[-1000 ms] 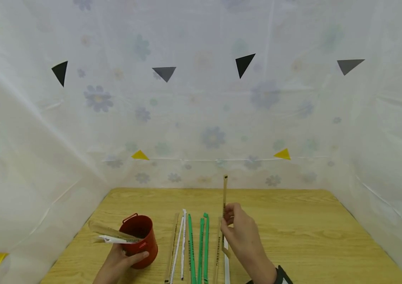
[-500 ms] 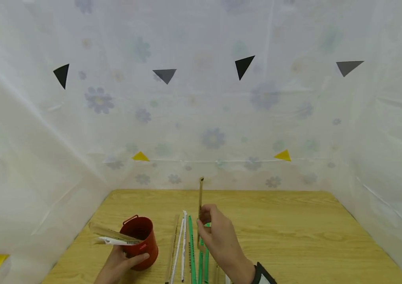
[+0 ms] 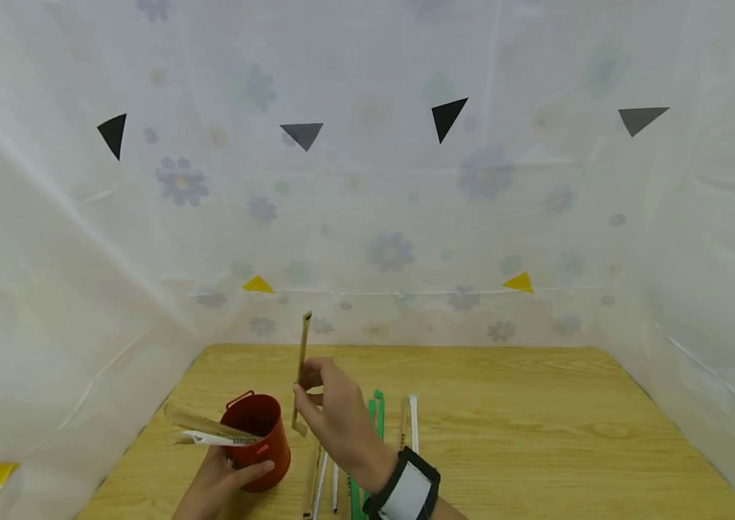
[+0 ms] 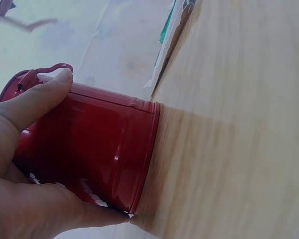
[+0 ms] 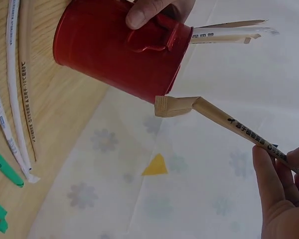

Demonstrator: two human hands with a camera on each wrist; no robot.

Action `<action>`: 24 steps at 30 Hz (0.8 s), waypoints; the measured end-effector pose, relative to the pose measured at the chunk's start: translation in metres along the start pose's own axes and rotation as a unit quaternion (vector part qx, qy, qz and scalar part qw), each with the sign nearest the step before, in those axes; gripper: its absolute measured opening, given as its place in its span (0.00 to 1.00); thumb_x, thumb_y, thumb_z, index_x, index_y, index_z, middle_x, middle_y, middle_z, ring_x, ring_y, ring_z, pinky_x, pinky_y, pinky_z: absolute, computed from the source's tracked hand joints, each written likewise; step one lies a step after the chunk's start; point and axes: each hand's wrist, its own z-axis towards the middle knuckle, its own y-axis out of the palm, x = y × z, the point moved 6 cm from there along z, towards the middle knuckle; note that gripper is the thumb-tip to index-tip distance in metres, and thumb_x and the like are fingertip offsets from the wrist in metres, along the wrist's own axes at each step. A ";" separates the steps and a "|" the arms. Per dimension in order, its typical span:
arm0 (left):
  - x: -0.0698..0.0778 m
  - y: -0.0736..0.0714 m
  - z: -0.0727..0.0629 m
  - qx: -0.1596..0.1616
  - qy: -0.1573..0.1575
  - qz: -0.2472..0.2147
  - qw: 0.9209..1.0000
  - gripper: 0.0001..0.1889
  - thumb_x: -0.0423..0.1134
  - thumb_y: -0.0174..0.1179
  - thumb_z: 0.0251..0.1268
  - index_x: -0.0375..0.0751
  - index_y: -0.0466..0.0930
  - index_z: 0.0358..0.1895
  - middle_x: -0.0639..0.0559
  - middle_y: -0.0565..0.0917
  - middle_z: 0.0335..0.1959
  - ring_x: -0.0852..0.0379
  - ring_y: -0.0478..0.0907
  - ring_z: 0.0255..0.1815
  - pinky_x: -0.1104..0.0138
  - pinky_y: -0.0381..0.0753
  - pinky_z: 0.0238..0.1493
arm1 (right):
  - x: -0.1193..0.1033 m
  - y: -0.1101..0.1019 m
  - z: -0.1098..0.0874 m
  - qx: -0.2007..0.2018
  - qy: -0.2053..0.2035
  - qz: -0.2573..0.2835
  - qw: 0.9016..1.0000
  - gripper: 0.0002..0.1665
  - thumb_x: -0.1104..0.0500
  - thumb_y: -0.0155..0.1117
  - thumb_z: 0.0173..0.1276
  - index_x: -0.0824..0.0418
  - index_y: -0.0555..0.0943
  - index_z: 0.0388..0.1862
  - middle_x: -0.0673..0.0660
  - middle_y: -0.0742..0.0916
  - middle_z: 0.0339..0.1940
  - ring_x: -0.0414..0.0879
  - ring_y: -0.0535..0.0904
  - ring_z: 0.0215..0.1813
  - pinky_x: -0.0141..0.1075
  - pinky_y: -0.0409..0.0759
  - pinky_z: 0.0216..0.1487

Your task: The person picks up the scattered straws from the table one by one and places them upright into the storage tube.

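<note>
My left hand (image 3: 214, 487) grips a small red metal bucket (image 3: 276, 455) that stands on the table at left; its thumb presses the side, as the left wrist view of the bucket (image 4: 99, 144) also shows. Brown and white paper-wrapped straws (image 3: 201, 426) lean out over the bucket's left rim. With thumb and fingertips, my right hand (image 3: 341, 422) pinches another brown paper-wrapped straw (image 3: 303, 347), nearly upright, just right of the bucket. In the right wrist view, this straw's (image 5: 222, 118) folded lower end appears close to the rim. The bucket's inner bottom is hidden.
Green wrapped straws (image 3: 379, 415), a white wrapped straw (image 3: 414, 422) and a brown wrapped straw (image 3: 403, 419) lie on the wooden table (image 3: 536, 419), partly behind the right forearm. More lie beside the bucket. A pale flowered curtain (image 3: 354, 217) encloses the back and sides.
My right hand has carried the brown wrapped straw leftward, across the row of straws, to beside the bucket. The left hand and bucket have stayed in place.
</note>
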 end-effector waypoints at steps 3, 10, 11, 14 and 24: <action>0.000 0.000 -0.001 -0.001 -0.005 -0.002 1.000 0.47 0.30 0.75 0.56 0.35 0.55 0.76 0.32 0.68 0.71 0.34 0.68 0.69 0.47 0.76 0.60 | -0.003 0.009 0.005 0.002 -0.017 0.006 1.000 0.16 0.66 0.62 0.75 0.64 0.73 0.59 0.56 0.83 0.45 0.42 0.83 0.48 0.22 0.81 0.45; 0.001 -0.002 -0.004 -0.004 -0.004 0.005 1.000 0.48 0.32 0.76 0.56 0.36 0.54 0.76 0.32 0.67 0.72 0.32 0.67 0.69 0.47 0.74 0.62 | -0.007 0.033 0.013 0.003 -0.059 -0.016 0.998 0.16 0.66 0.61 0.76 0.63 0.72 0.59 0.55 0.83 0.45 0.40 0.83 0.49 0.19 0.79 0.46; 0.002 -0.003 -0.004 -0.005 -0.002 0.007 1.000 0.48 0.32 0.76 0.56 0.36 0.54 0.76 0.31 0.67 0.72 0.33 0.67 0.69 0.47 0.74 0.62 | -0.008 0.037 0.014 0.001 -0.062 -0.017 0.998 0.15 0.66 0.60 0.76 0.64 0.72 0.59 0.55 0.83 0.46 0.39 0.83 0.49 0.19 0.78 0.47; 0.002 -0.003 -0.005 -0.008 -0.003 0.008 1.000 0.49 0.32 0.76 0.56 0.36 0.52 0.77 0.31 0.66 0.72 0.32 0.67 0.69 0.47 0.74 0.62 | -0.008 0.047 0.016 -0.008 -0.067 -0.020 0.998 0.14 0.66 0.60 0.76 0.64 0.72 0.57 0.55 0.83 0.46 0.39 0.83 0.49 0.18 0.78 0.46; -0.002 0.000 -0.004 -0.027 -0.021 -0.019 0.999 0.48 0.32 0.73 0.60 0.39 0.49 0.78 0.32 0.64 0.73 0.33 0.69 0.68 0.48 0.79 0.59 | 0.000 0.074 0.011 -0.052 -0.060 -0.103 0.991 0.14 0.62 0.62 0.76 0.62 0.74 0.57 0.53 0.84 0.45 0.37 0.83 0.47 0.17 0.76 0.45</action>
